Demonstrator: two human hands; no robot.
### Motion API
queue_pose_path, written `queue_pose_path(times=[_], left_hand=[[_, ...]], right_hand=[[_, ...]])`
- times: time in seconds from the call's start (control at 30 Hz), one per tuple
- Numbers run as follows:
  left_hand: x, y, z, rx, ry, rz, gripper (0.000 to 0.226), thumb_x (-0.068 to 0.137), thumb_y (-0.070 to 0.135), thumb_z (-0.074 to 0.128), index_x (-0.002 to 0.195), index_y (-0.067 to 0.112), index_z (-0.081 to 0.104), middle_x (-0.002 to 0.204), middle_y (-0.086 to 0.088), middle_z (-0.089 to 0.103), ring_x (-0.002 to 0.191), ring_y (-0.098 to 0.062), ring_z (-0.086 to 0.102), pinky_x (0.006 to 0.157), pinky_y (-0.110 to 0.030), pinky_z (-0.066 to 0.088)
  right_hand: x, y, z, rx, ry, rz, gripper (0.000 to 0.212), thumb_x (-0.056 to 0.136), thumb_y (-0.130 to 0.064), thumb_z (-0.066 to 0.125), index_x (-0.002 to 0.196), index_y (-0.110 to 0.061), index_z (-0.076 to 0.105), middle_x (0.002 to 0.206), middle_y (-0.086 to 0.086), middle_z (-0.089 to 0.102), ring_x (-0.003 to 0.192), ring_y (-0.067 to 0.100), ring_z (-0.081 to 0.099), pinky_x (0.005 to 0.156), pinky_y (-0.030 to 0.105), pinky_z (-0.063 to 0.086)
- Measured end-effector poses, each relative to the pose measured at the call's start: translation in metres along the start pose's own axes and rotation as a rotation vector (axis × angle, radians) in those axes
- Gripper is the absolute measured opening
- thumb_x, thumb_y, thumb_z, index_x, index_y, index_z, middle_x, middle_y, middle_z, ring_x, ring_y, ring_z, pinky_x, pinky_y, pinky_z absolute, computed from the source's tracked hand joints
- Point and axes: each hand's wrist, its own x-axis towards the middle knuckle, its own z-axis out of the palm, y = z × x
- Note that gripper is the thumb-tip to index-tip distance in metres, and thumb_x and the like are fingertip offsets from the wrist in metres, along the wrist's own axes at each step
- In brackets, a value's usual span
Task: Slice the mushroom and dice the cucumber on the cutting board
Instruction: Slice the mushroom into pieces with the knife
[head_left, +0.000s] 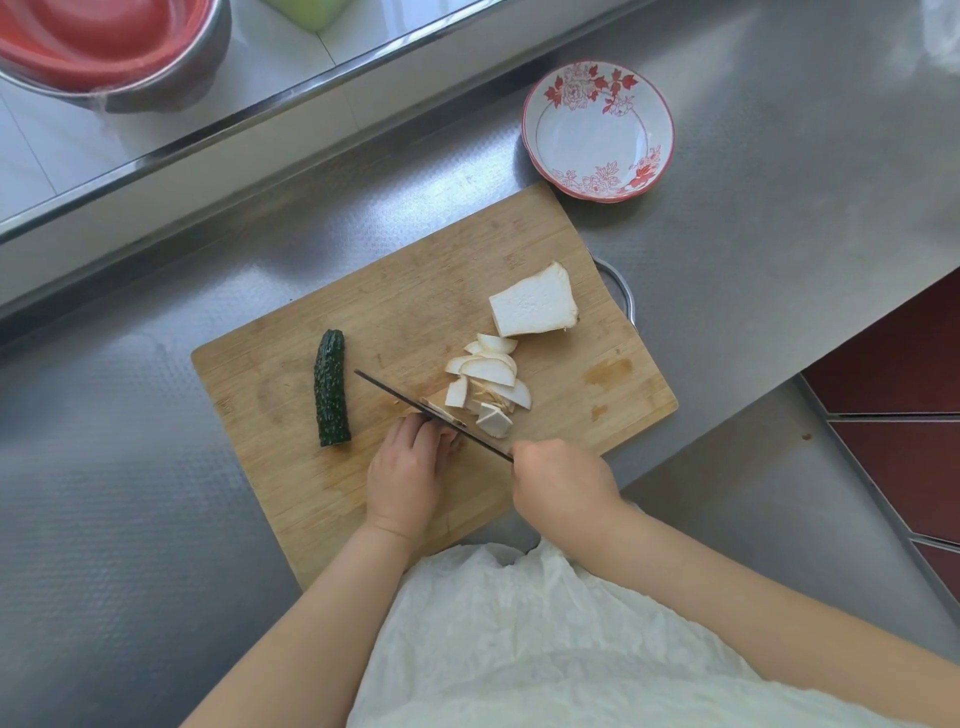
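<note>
We're gripping the knife (431, 410) handle w/ our right hand (563, 483), handle itself hidden in the fist. Our left hand (408, 473) is curling over a mushroom bit we can't really make out, right against the blade. Cutting board (311, 467) near corner is overhanging the counter edge. Slices (488, 379) are piling just past the blade; uncut mushroom chunk (535, 304) further back. Cucumber (331, 388) is lying whole at left, bare board around it. Bowl (597, 130) is sitting beyond the board.
</note>
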Motion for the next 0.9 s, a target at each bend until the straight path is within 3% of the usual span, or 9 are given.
queue_pose_path(times=[0.13,0.33,0.47,0.6,0.73,0.9], left_hand=[[0.0,-0.001,0.001,0.008,0.001,0.0,0.021,0.09,0.022,0.051,0.087,0.004,0.062,0.086,-0.012,0.063,0.075,-0.029,0.055,0.051,-0.034,0.048],[0.0,-0.002,0.001,-0.01,-0.008,-0.006,0.02,0.091,0.021,0.054,0.085,0.006,0.066,0.085,-0.008,0.063,0.074,-0.026,0.055,0.053,-0.036,0.048],[-0.001,-0.001,-0.002,-0.087,-0.008,-0.001,0.019,0.093,0.019,0.053,0.086,0.007,0.066,0.087,-0.006,0.062,0.077,-0.023,0.055,0.057,-0.036,0.049],[-0.002,-0.003,-0.004,-0.116,-0.023,0.008,0.016,0.092,0.018,0.055,0.088,0.006,0.066,0.089,-0.006,0.061,0.08,-0.023,0.055,0.062,-0.035,0.049],[-0.002,-0.005,-0.004,-0.073,-0.044,-0.003,0.022,0.091,0.021,0.051,0.09,0.006,0.067,0.089,-0.008,0.062,0.082,-0.024,0.053,0.059,-0.035,0.049],[-0.003,-0.006,-0.002,-0.055,-0.03,0.002,0.017,0.087,0.019,0.05,0.095,0.007,0.059,0.089,-0.013,0.062,0.086,-0.025,0.048,0.059,-0.036,0.051]], right_hand=[[0.005,-0.004,0.001,0.021,-0.038,0.043,0.02,0.093,-0.004,0.042,0.103,-0.012,0.057,0.097,0.009,0.065,0.076,0.027,0.055,0.059,0.028,0.038],[0.024,-0.001,0.011,0.057,-0.069,0.053,0.018,0.098,-0.013,0.042,0.107,-0.011,0.058,0.102,0.009,0.064,0.09,0.027,0.062,0.063,0.029,0.041],[0.031,0.011,0.009,0.223,-0.069,0.069,0.025,0.1,-0.031,0.043,0.102,-0.012,0.058,0.082,0.004,0.058,0.075,0.025,0.055,0.061,0.029,0.041],[0.026,0.017,0.008,0.303,-0.058,0.051,0.029,0.1,-0.036,0.041,0.097,-0.011,0.057,0.068,-0.001,0.047,0.072,0.023,0.052,0.06,0.029,0.04],[0.008,0.015,0.007,0.171,0.034,-0.004,0.028,0.101,-0.032,0.038,0.1,-0.012,0.057,0.082,0.006,0.059,0.075,0.027,0.056,0.056,0.029,0.037],[-0.008,0.003,0.005,0.029,0.042,-0.027,0.018,0.096,-0.012,0.041,0.105,-0.014,0.058,0.091,0.008,0.066,0.068,0.027,0.049,0.043,0.025,0.02]])
